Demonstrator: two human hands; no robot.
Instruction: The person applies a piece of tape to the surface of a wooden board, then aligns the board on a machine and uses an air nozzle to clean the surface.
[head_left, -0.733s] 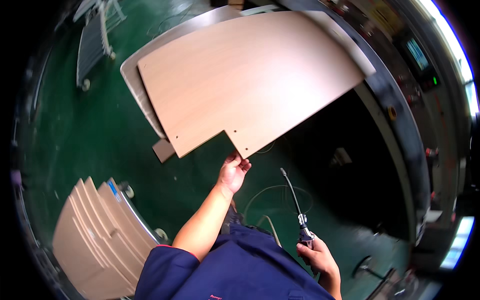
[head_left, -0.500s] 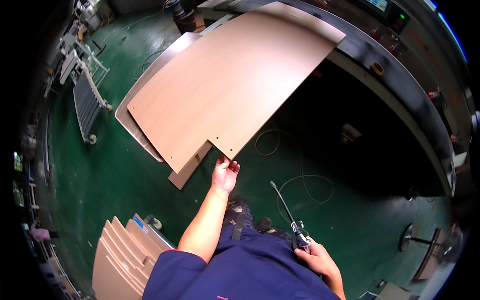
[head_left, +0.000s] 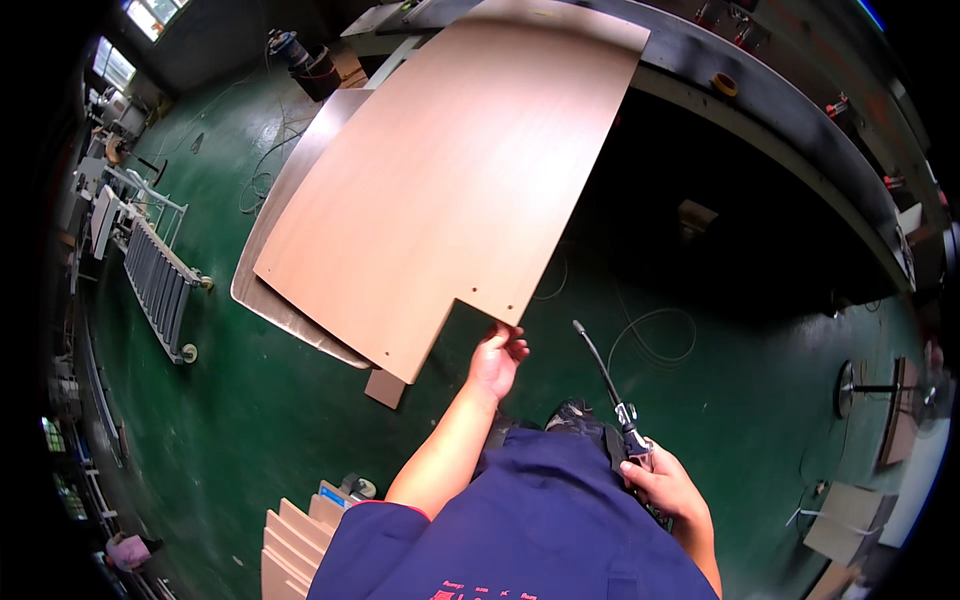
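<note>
A large flat wood-toned panel (head_left: pixel 440 180) reaches from the far bench toward me. Its near end has a notched corner and several small drilled holes. My left hand (head_left: pixel 497 362) is closed on the near right corner, thumb on the edge and fingers curled beneath, partly hidden. Low at my right side, my right hand (head_left: pixel 668 484) is wrapped around an air blow gun (head_left: pixel 627 418). The gun's thin black nozzle points up and away from me, apart from the panel. Under the panel's left side shows a pale support surface (head_left: pixel 250 262), and a small wood-toned piece (head_left: pixel 384 389) juts out below the notch.
A long machine bench (head_left: pixel 770 95) with a yellow tape roll (head_left: pixel 724 84) runs along the far right. Several stacked panels (head_left: pixel 290 545) stand at lower left. A wheeled roller stand (head_left: pixel 160 285) is farther left. A thin hose (head_left: pixel 655 342) loops on the green floor (head_left: pixel 230 440).
My view has turned and shifted, so the panel and both hands sit differently in the picture. My left hand still grips the panel corner, and my right still holds the blow gun.
</note>
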